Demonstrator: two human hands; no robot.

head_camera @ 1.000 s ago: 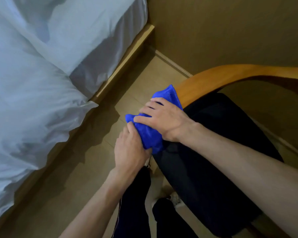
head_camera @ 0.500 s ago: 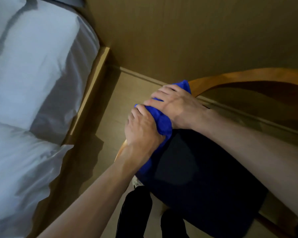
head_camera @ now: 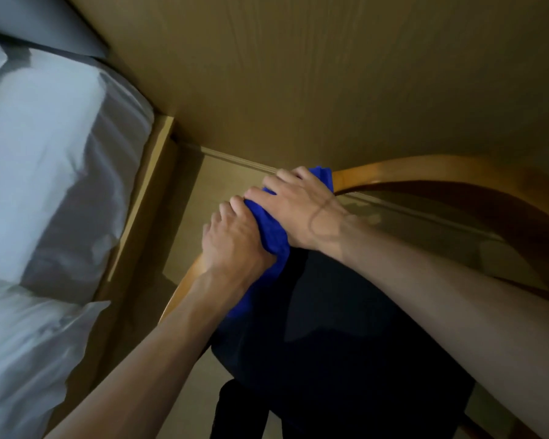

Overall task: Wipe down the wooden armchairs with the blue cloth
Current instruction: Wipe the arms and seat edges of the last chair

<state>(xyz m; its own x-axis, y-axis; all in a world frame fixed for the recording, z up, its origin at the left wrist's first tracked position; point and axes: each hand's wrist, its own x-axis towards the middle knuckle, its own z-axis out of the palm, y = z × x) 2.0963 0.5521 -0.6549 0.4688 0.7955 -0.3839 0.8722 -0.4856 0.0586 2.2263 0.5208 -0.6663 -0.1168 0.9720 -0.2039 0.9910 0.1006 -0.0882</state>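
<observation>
A wooden armchair (head_camera: 403,169) with a curved orange-brown rail and a dark seat cushion (head_camera: 330,337) stands below me. The blue cloth (head_camera: 268,228) is draped over the rail at its bend. My left hand (head_camera: 232,242) grips the cloth and the rail beneath it from the left side. My right hand (head_camera: 298,207) lies on top of the cloth, fingers curled over it and the rail. Most of the cloth is hidden under both hands; a strip hangs down beside my left wrist.
A bed with white sheets (head_camera: 45,185) and a wooden frame (head_camera: 140,204) fills the left side. A brown wall (head_camera: 298,74) rises behind the chair. A narrow strip of floor (head_camera: 191,198) separates bed and chair. My dark trouser legs (head_camera: 235,413) show at the bottom.
The view has swung upward toward the wall. Both hands with the cloth have slid along the rail's bend, and my left hand has closed further over the cloth and rail.
</observation>
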